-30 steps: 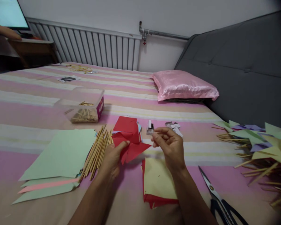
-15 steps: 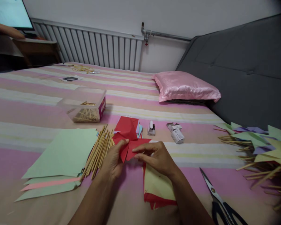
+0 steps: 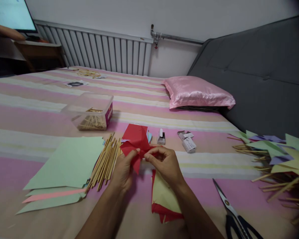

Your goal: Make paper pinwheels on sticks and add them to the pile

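I see both hands meeting at the middle of a folded red paper piece (image 3: 136, 143), held just above the striped bedspread (image 3: 27, 116). The left hand (image 3: 123, 169) pinches its lower left flap between thumb and fingers; the right hand (image 3: 164, 162) closes narrow on its centre from the right, fingertips almost touching the left thumb. The paper rises up and away from both grips, equally near each hand. Taking the paper as landmark: wooden sticks (image 3: 106, 161) lie just left, green sheets (image 3: 67, 162) farther left, a yellow-and-red stack (image 3: 164, 199) below, scissors (image 3: 233, 212) well apart at lower right.
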{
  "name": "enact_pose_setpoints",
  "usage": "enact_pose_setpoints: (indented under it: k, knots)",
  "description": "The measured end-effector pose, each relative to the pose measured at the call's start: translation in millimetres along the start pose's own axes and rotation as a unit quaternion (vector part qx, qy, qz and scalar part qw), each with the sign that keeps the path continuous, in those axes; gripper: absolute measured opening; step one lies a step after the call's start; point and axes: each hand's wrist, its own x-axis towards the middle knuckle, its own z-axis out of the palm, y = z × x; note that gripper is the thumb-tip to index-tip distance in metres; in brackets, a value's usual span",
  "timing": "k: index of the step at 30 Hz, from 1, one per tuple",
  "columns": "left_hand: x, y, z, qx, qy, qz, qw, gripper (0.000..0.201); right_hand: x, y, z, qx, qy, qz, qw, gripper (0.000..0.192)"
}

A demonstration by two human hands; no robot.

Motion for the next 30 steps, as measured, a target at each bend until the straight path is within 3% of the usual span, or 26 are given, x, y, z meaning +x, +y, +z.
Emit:
enact_pose_setpoints:
  k: [14, 30]
  knots:
    - [-3, -5, 1.6, 0.070, -0.017, 0.047, 0.996, 0.021, 1, 10, 2, 0.001, 0.079, 0.008, 0.997, 0.023]
    - [-5, -6, 2.0, 0.063, -0.045, 0.032, 0.997, 0.019, 1, 10, 0, 0.014, 0.063, 0.040, 0.997, 0.028]
